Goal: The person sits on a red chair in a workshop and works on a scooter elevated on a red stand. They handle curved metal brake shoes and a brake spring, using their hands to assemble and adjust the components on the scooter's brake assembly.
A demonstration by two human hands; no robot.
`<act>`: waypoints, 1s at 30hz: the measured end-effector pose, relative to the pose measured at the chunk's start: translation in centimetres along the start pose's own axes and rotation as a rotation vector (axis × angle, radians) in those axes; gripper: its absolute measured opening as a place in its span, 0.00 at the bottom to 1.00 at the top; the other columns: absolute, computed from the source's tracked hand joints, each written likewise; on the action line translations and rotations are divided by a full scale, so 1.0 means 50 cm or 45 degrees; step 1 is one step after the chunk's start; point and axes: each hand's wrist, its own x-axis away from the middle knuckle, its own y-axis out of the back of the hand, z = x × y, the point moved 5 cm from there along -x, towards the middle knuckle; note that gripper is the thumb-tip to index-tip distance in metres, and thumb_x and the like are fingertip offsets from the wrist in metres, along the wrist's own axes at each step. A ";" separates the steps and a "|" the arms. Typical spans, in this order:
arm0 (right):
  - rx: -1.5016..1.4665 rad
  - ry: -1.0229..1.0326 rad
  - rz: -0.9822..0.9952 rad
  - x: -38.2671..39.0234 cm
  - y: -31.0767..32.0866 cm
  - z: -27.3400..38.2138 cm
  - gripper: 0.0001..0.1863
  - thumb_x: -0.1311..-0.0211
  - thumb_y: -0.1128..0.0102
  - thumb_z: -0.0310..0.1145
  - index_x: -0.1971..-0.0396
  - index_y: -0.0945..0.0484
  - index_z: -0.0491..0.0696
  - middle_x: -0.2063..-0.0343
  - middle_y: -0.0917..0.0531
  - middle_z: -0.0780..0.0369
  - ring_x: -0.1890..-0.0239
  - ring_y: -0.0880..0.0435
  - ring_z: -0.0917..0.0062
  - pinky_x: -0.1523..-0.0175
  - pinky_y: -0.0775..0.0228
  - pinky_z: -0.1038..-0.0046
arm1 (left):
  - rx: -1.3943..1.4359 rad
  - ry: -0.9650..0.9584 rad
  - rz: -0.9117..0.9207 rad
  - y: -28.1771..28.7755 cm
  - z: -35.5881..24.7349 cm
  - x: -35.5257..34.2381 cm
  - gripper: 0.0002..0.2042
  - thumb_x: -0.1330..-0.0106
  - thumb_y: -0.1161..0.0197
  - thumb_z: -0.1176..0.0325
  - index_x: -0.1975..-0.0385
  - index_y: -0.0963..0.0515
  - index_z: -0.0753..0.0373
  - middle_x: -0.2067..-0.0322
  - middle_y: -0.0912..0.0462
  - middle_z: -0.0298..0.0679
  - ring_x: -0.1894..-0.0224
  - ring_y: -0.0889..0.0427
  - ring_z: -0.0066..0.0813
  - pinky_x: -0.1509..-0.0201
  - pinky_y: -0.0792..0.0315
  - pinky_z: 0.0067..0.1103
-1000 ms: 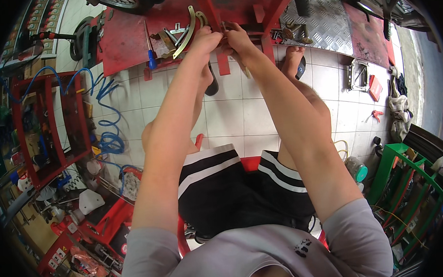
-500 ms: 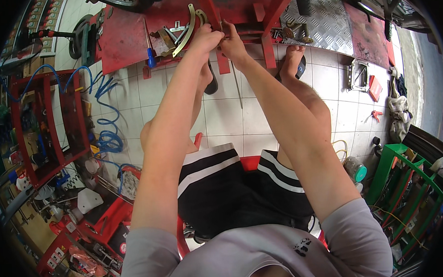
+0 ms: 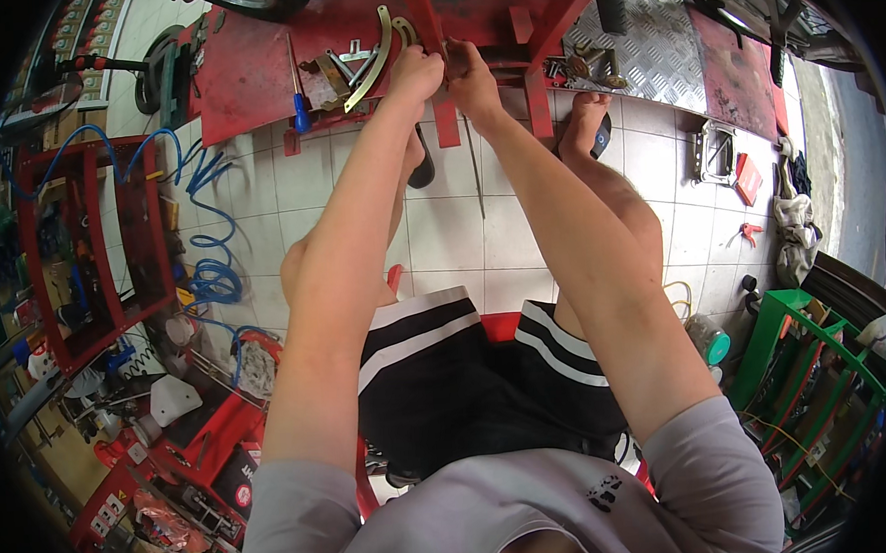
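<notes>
**At the front edge of the red stand, both hands on the upright**

At the far end of my reach, the red post (image 3: 437,36) of the red stand (image 3: 252,76) rises between my two hands, its long axis running straight away from me. My left hand (image 3: 414,75) sits against its left side and my right hand (image 3: 473,75) against its right, both equally near, almost touching each other. Both hands are curled narrow at the post, though what small part they pinch is hidden by my fingers. Just left of my left hand lies a curved brass-coloured bar (image 3: 376,50), slanting up and away, beside loose metal pieces. Farther left, a blue-handled screwdriver (image 3: 296,99) lies on the stand. Below, white floor tiles (image 3: 441,237) show between my knees.
</notes>
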 end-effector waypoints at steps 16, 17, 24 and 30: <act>0.231 -0.253 0.107 0.032 0.136 0.058 0.26 0.47 0.53 0.24 0.45 0.27 0.56 0.59 0.17 0.55 0.65 0.15 0.70 0.67 0.23 0.70 | -0.074 -0.010 0.383 -0.046 -0.018 0.010 0.13 0.28 0.48 0.65 0.55 0.25 0.69 0.60 0.20 0.38 0.59 0.22 0.24 0.53 0.28 0.22; 0.353 -0.206 0.198 0.044 0.138 0.079 0.26 0.48 0.52 0.24 0.45 0.27 0.56 0.60 0.17 0.55 0.65 0.15 0.70 0.66 0.22 0.70 | -0.036 -0.030 0.384 -0.040 -0.026 0.018 0.13 0.28 0.48 0.65 0.54 0.25 0.69 0.59 0.20 0.38 0.58 0.22 0.25 0.52 0.28 0.23; 0.820 0.284 0.290 0.077 0.174 0.157 0.23 0.44 0.49 0.28 0.46 0.28 0.58 0.60 0.17 0.55 0.61 0.16 0.58 0.55 0.25 0.61 | 0.382 -0.108 0.480 -0.054 -0.085 0.084 0.12 0.31 0.46 0.71 0.53 0.24 0.71 0.58 0.18 0.40 0.55 0.20 0.26 0.49 0.28 0.22; 0.982 0.426 0.351 0.084 0.166 0.205 0.19 0.34 0.52 0.34 0.44 0.35 0.56 0.65 0.17 0.48 0.61 0.18 0.50 0.56 0.28 0.56 | 0.342 -0.333 0.417 -0.042 -0.086 0.078 0.13 0.31 0.44 0.71 0.50 0.24 0.68 0.58 0.17 0.39 0.57 0.16 0.27 0.48 0.24 0.21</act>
